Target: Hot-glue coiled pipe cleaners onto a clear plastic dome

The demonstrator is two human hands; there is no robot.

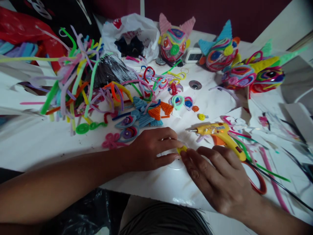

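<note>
A small yellow piece [182, 149], seemingly coiled pipe cleaner, sits between the fingertips of both hands at the table's front. My left hand [156, 148] reaches in from the left, its thumb and fingers closed about the left side of the piece. From the right, my right hand [217, 176] pinches the piece's other side with thumb and forefinger. Under the fingers a clear, rounded plastic surface shows in part. Just beyond the right hand lies a yellow hot glue gun [220, 130], nozzle pointing left. A pink pipe-cleaner flower [112, 140] rests near my left forearm.
A big tangle of pipe cleaners [70, 78] fills the left. Decorated animal heads [174, 45] line the back beside a white plastic bag [144, 29]. Scissors with a red handle [260, 186] lie near my right wrist, by the glue gun's black cord [276, 181].
</note>
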